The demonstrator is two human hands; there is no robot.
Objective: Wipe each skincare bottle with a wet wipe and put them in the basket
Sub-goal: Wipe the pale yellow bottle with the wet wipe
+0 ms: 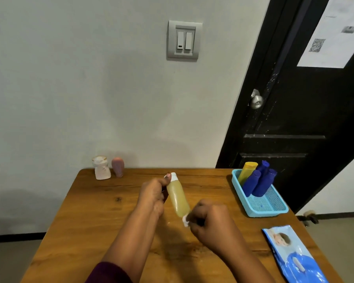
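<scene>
My left hand [152, 194] grips the white-capped end of a yellow bottle [178, 198], held tilted above the wooden table [94, 217]. My right hand [209, 223] is curled around a white wet wipe [185, 221] pressed against the bottle's lower end. A light blue basket [260, 209] at the right of the table holds a yellow tube [247, 170] and three dark blue bottles [261, 183]. A clear bottle with a gold-rimmed cap [101, 168] and a pink bottle [118, 166] stand at the table's far left edge.
A blue wet wipe pack [292, 256] lies at the table's near right corner. A grey wall with a light switch [183, 40] is behind the table, and a black door [294, 111] stands at the right.
</scene>
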